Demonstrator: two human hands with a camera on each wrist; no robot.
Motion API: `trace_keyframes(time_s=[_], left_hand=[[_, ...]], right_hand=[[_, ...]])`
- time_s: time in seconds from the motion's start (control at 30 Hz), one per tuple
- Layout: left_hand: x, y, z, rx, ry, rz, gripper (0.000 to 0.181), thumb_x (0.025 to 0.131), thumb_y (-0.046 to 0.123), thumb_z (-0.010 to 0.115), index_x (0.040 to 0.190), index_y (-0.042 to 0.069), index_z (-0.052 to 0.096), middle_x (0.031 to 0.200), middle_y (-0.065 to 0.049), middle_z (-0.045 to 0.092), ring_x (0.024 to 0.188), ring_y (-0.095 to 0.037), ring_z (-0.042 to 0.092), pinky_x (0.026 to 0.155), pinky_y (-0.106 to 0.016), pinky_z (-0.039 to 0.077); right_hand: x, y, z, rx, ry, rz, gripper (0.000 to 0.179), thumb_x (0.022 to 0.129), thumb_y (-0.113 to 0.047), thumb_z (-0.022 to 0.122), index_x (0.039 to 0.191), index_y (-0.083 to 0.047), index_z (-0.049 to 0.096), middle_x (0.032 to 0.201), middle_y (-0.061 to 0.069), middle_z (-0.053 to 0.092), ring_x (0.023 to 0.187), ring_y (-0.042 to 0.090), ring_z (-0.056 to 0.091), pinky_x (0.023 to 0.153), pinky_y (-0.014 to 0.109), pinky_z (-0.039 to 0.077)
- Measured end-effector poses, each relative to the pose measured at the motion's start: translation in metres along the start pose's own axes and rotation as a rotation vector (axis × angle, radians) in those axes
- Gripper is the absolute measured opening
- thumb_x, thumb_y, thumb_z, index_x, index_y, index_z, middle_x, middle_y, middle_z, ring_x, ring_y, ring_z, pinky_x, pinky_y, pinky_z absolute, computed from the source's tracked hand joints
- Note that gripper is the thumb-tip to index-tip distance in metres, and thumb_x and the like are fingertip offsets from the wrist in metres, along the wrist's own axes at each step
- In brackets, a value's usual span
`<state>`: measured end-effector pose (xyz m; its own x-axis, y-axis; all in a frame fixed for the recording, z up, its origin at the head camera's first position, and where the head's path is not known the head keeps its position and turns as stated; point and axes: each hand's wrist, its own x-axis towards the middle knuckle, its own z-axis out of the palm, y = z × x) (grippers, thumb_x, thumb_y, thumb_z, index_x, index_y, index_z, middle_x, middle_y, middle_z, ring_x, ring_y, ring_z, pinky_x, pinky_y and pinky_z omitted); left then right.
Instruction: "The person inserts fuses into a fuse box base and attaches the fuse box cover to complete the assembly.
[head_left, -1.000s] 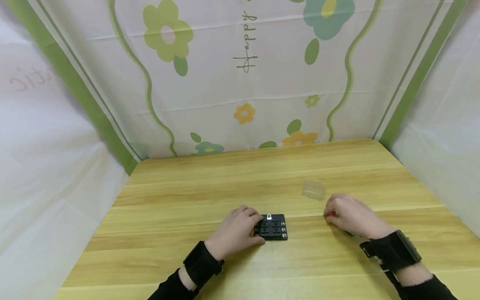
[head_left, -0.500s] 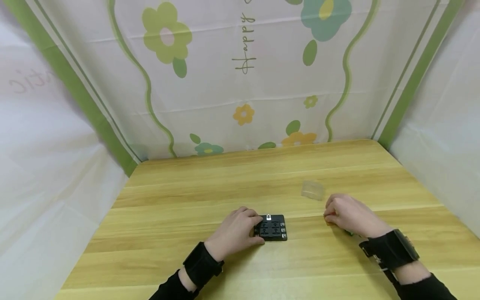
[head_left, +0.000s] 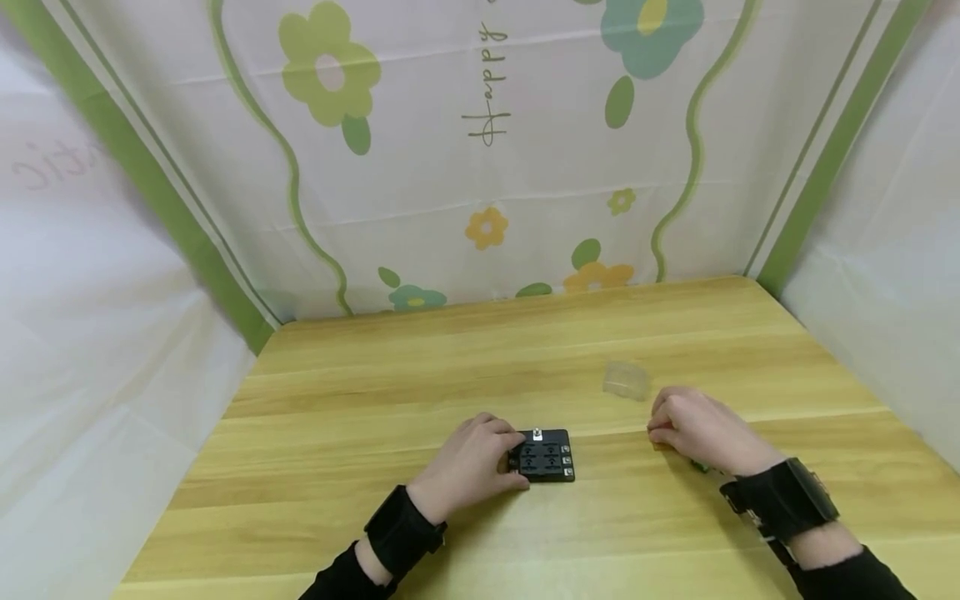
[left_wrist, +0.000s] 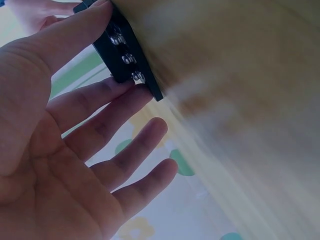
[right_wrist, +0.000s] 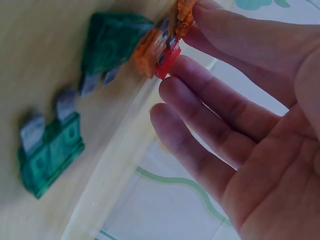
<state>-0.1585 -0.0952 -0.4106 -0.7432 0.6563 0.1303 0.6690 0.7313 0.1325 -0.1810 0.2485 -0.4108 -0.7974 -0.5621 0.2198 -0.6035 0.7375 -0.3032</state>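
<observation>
A black fuse block lies flat on the table, metal screw terminals showing along its side. My left hand grips its left end between thumb and fingers, the last two fingers free of it. Over to the right, my right hand is low at the tabletop and pinches an orange blade fuse by thumb and index finger. Just beneath that fuse are another orange blade fuse and a red one. Two green blade fuses lie nearby, mostly hidden by the hand in the head view.
A clear plastic cover rests behind the right hand. The wood-grain table meets a flowered cloth at its back edge, with white cloth walls at both sides. Each wrist wears a black strap.
Red showed at the right fingertips a second ago and is hidden now in the head view. Both hands stay in nearly the same places, and the fuse block has not moved.
</observation>
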Motion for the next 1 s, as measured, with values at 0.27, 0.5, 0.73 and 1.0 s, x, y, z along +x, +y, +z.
trace_keyframes(time_s=[0.27,0.5,0.73,1.0], left_hand=[[-0.0006,-0.0007,-0.0020,-0.005,-0.002,-0.001,0.056,0.079,0.047,0.081,0.119,0.009,0.071,0.114,-0.003,0.067,0.110,-0.020,0.056,0.097,-0.036,0.042],[-0.0002,-0.0014,-0.0026,0.003,0.003,0.011,0.055,0.079,0.047,0.080,0.119,0.009,0.071,0.114,-0.003,0.068,0.110,-0.020,0.057,0.097,-0.035,0.042],[-0.0005,-0.0011,-0.0018,-0.002,0.003,0.010,0.056,0.079,0.046,0.081,0.119,0.009,0.071,0.114,-0.003,0.068,0.110,-0.020,0.056,0.097,-0.034,0.042],[0.0004,0.0014,-0.0020,0.008,-0.003,0.012,0.057,0.080,0.047,0.080,0.121,0.009,0.070,0.116,-0.003,0.068,0.111,-0.020,0.056,0.097,-0.033,0.042]], right_hand=[[0.0042,-0.0013,-0.0011,0.015,-0.020,0.039,0.023,0.083,-0.003,0.078,0.076,-0.025,0.074,0.082,-0.012,0.059,0.076,0.005,0.056,0.065,0.029,0.049],[0.0063,0.0001,-0.0017,0.014,-0.014,0.052,0.019,0.082,-0.003,0.079,0.079,-0.022,0.077,0.081,-0.012,0.058,0.074,0.005,0.056,0.063,0.028,0.049],[0.0074,-0.0004,-0.0007,-0.012,-0.015,0.035,0.031,0.083,0.000,0.076,0.068,-0.026,0.070,0.076,-0.011,0.056,0.067,0.002,0.050,0.059,0.026,0.045],[0.0047,-0.0006,-0.0011,-0.071,-0.032,0.028,0.032,0.084,0.001,0.075,0.068,-0.026,0.069,0.077,-0.009,0.056,0.068,0.004,0.051,0.058,0.026,0.045]])
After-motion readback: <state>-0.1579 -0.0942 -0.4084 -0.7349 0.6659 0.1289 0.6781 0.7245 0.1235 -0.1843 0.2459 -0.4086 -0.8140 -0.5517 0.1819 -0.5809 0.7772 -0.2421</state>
